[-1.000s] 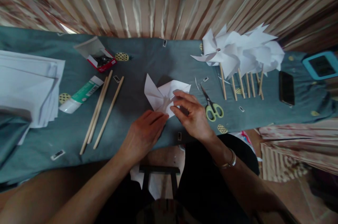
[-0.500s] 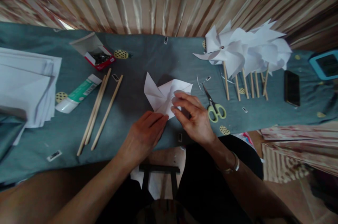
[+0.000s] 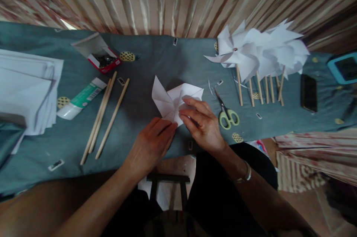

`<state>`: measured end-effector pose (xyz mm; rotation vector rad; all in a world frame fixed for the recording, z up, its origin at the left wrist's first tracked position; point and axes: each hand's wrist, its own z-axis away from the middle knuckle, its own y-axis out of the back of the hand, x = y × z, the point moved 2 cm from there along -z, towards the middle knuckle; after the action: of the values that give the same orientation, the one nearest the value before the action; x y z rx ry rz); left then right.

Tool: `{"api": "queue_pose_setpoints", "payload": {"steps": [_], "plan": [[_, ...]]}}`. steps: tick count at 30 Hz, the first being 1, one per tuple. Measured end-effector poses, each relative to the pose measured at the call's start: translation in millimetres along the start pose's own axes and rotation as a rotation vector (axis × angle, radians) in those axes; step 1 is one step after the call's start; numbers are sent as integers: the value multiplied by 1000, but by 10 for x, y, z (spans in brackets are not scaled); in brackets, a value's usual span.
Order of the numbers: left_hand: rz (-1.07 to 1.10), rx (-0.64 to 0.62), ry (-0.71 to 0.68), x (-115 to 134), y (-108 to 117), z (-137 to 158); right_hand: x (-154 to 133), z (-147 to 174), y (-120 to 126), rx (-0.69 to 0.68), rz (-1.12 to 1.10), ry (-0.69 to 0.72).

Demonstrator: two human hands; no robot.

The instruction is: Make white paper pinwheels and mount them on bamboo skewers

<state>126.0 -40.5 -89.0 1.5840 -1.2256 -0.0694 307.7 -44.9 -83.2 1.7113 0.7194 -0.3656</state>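
A folded white paper pinwheel point(image 3: 170, 99) lies on the table in front of me, one pointed blade standing up at its left. My left hand point(image 3: 154, 138) is closed on the paper's near edge, fingertips pinching it. Over the right side of the paper curls my right hand point(image 3: 202, 123), its thumb and fingers pressed on a flap near the middle. The fingers hide part of the right blades. Green-handled scissors point(image 3: 227, 114) rest just right of my right hand.
Left are three wooden sticks point(image 3: 113, 119), a glue tube point(image 3: 80, 99), an open red box point(image 3: 106, 64) of small metal pieces and stacked paper point(image 3: 30, 92). Several finished pinwheels point(image 3: 259, 51), a phone point(image 3: 308, 92) and a blue-framed device point(image 3: 344, 67) lie right. A curtain hangs behind.
My right hand's fingertips have shifted slightly left, toward the middle of the paper pinwheel. My left hand keeps its place at the near edge.
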Motion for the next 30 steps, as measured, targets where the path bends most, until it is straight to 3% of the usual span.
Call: {"api": "queue_pose_setpoints", "payload": {"steps": [19,25,30], "plan": [[3,24,-2,11,-14,10,16,-21,-71,-12,-5,0],[16,15,19,15,-12,6,25,-5,-119,59,87,154],[13,24,7,25,-11,-1,16,-1,-145,81,167,191]]}}
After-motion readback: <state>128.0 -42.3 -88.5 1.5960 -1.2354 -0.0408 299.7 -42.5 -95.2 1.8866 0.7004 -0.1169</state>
